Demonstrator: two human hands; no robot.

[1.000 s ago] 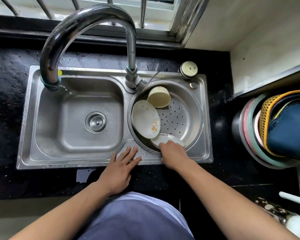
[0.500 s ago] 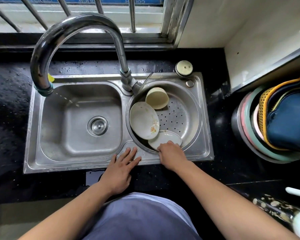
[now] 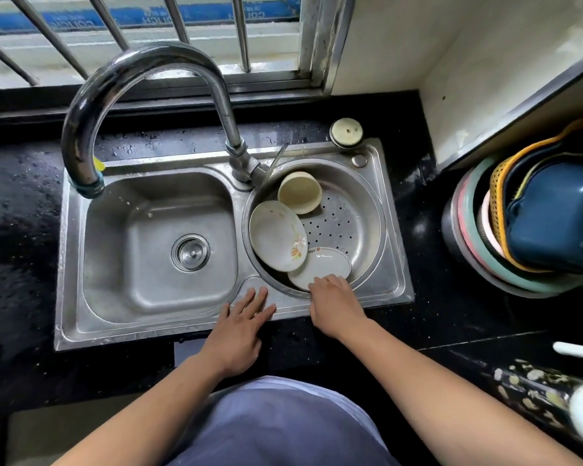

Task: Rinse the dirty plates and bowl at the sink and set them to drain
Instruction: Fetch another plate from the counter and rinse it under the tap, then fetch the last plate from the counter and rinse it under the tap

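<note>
Resting my left hand (image 3: 241, 326) flat and open on the sink rim (image 3: 169, 326), I curl my right hand (image 3: 334, 302) over the small plate (image 3: 320, 265); whether it grips, I cannot tell.

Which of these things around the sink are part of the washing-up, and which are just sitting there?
Part of the job:
flowered plate
small plate under the right hand
cream bowl
perforated draining basin
faucet
left hand, flat on the sink rim

Just lying about:
stacked plastic baskets
round cap behind the sink
</note>
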